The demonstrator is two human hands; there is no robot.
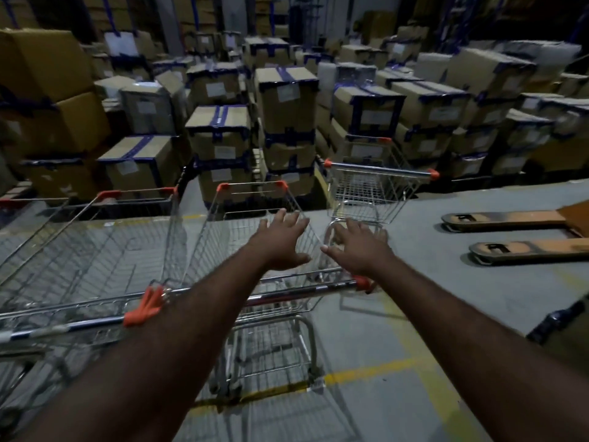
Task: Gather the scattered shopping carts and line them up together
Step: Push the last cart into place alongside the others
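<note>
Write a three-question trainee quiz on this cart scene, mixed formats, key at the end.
1. True or false: the left hand grips the handle of the middle cart.
2. Which cart stands apart from the others? A) the left cart B) the middle cart C) the small cart
3. Fill in: the orange forks on the floor at right belong to a pallet ____.

Key:
1. False: both the left hand and the right hand are open above the basket, past the handle.
2. C: it stands farther ahead, near the boxes.
3. jack.
</note>
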